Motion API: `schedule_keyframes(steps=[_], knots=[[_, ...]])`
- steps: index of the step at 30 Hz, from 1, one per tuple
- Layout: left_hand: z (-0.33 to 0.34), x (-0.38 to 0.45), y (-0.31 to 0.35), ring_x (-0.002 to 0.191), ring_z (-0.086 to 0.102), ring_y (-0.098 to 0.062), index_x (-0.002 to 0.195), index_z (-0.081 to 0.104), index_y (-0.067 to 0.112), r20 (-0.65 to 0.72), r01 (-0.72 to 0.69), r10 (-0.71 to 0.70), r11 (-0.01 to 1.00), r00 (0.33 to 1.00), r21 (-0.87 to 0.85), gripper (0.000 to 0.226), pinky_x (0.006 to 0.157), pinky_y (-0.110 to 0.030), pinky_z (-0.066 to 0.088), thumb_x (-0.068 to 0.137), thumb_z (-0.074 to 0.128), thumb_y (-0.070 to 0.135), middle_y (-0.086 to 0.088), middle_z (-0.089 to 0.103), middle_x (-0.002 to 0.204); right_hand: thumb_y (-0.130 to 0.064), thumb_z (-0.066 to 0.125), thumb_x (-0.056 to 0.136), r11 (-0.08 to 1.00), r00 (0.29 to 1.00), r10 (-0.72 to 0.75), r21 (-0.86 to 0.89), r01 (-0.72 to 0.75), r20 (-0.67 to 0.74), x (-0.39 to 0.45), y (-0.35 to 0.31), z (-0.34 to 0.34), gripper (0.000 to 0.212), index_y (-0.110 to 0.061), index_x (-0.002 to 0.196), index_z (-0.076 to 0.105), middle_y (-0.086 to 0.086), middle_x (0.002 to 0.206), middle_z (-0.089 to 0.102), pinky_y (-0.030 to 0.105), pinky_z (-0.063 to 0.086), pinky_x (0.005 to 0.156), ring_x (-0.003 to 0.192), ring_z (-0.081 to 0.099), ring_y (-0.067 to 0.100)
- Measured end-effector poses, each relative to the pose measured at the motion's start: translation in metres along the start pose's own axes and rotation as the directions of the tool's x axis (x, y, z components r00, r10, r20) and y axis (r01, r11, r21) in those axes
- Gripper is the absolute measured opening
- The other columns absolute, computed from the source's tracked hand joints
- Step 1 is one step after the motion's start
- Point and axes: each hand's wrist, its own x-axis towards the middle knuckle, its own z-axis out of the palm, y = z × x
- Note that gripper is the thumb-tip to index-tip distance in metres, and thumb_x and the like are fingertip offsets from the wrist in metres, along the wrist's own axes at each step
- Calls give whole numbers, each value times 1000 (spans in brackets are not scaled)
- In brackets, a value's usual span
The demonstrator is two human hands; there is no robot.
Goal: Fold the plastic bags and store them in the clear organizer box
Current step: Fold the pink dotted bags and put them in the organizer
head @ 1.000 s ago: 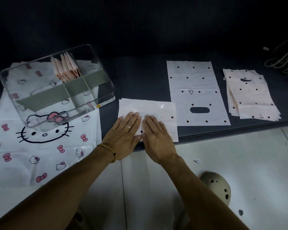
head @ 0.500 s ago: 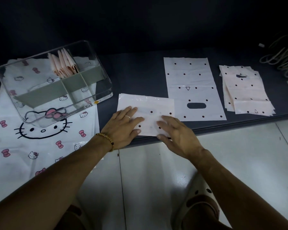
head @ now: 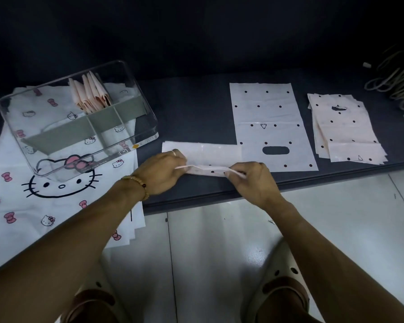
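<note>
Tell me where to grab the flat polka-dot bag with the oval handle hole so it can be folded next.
Take the flat bag by its two near corners, coming from the table's front edge. It lies spread flat, handle cutout toward the person, and those corners are uncovered. Its near left edge meets the half-folded bag that the left hand and right hand pinch, so lift there carefully.

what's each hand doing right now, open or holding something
Left hand: pinching the near edge of the folded bag.
Right hand: pinching the same edge, lifting it.
</note>
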Motion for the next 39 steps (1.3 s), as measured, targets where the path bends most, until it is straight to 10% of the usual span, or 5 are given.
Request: schedule_keyframes(steps=[6, 18, 25, 31, 39], knots=[[0, -20, -14, 88, 56, -18, 98, 71, 12, -73, 297, -341, 891, 937, -343, 20, 65, -9, 36, 94, 56, 25, -1, 63, 95, -32, 60, 90, 927, 964, 265, 272, -258, 11, 12, 1, 5, 23, -16, 73, 64, -6, 66, 61, 21, 44, 57, 65, 55, 11], [9, -7, -11, 98, 59, -29, 100, 71, 9, -199, 541, -599, 794, 776, -280, 26, 89, -37, 50, 86, 66, 30, -12, 67, 105, -67, 44, 87, 909, 913, 408, 83, -408, 18, 37, -8, 12, 54, -17, 69, 58, -4, 68, 55, 29, 38, 71, 69, 52, 17], [7, -2, -16, 86, 60, -29, 70, 60, 7, -219, 607, -635, 773, 741, -187, 39, 67, -30, 39, 92, 55, 39, -11, 59, 77, -36, 59, 92, 923, 923, 380, -31, -382, -56, 36, -1, 15, 41, -15, 57, 54, 0, 60, 51, 21, 36, 64, 62, 49, 18], [18, -18, -8, 91, 60, -35, 101, 61, 8, -469, 465, -355, 874, 809, 140, 21, 68, -42, 50, 85, 65, 21, -15, 62, 99, -41, 56, 92, 903, 910, 405, -115, -413, -89, 39, 0, 23, 31, -15, 75, 57, 0, 71, 53, 22, 37, 65, 69, 49, 18], [32, -37, -32, 139, 31, -30, 140, 39, 0, -115, -50, 99, 930, 988, 365, 47, 114, -38, 21, 96, 50, 12, -16, 33, 149, -42, 64, 87, 884, 877, 415, -121, -452, -242, 33, -11, 20, 29, -13, 85, 62, 8, 88, 65, 27, 40, 65, 78, 59, 27]])
